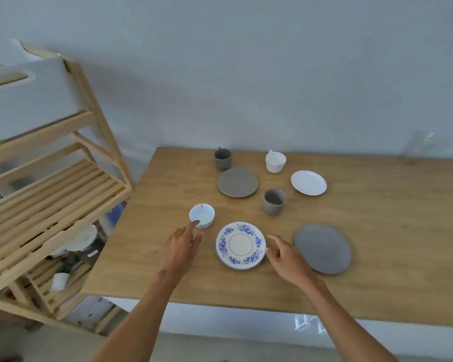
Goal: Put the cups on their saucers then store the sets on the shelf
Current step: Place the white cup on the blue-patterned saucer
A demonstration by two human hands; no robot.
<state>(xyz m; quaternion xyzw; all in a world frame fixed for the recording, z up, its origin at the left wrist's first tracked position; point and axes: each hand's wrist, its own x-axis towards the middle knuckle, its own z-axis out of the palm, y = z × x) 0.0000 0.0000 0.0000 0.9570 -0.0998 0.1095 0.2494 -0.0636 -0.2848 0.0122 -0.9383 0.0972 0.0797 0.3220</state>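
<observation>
The left hand (179, 250) and right hand (285, 257) (fingers apart, empty) should lift the white cup (202, 215) squarely onto the flowered saucer (240, 245).

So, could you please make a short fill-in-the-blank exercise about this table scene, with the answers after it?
1. The saucer with the blue flower pattern lies between the person's two ____.
2. The left hand reaches toward the small ____ cup.
3. The number of cups standing on saucers is ____.
4. The wooden shelf stands to the ____ of the table.

Answers: hands; white; zero; left
</observation>
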